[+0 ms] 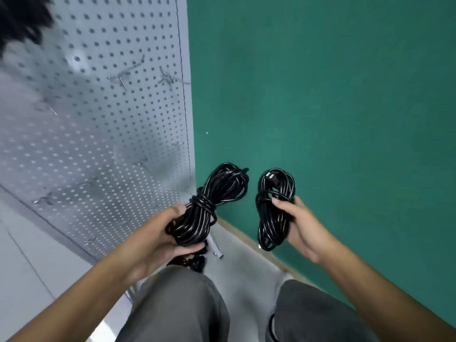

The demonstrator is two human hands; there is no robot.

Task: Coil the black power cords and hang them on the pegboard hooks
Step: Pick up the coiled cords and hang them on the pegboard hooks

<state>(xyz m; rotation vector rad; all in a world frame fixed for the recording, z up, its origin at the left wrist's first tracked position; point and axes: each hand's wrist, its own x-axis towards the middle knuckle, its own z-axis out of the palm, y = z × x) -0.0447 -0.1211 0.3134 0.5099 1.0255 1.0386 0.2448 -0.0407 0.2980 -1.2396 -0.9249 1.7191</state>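
Note:
Two coiled black power cords are in my hands. My left hand grips the lower half of one coiled cord, which is wrapped round its middle and points up to the right. My right hand holds the second coiled cord upright, thumb across its waist, with the plug showing at the top. The grey pegboard stands to the left, with thin metal hooks sticking out of it. Both cords are apart from the pegboard.
A green wall fills the right side and meets the pegboard's edge. Below are my legs in grey trousers and a pale floor. Another dark bundle lies on the floor under my left hand.

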